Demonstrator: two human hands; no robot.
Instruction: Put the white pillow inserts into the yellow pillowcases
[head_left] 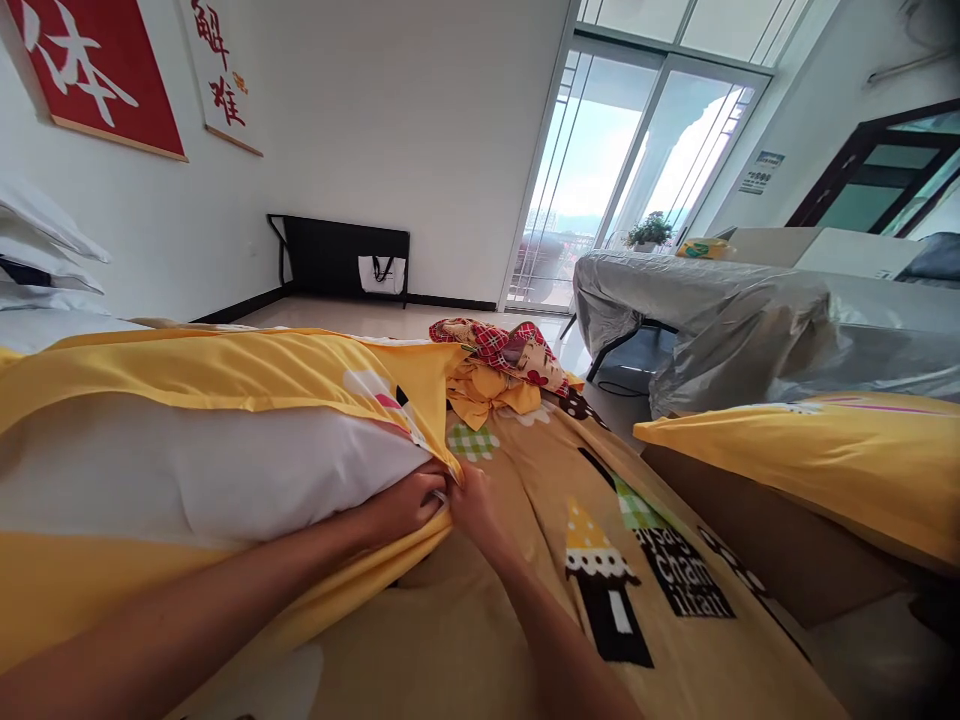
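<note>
- While the right hand (474, 508) pinches a corner of the thin yellow fabric cover (225, 370) at frame centre, the left hand (409, 502) sits beside it, its grip too hidden to tell.
- Left of frame, a plump white cloth pillow (285, 475) lies partly inside.
- Both look light, soft; grip corner seams.

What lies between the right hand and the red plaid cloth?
The head view shows a bunched yellow cloth and, nearer the right hand, a green-checked patch on the brown blanket.
</note>
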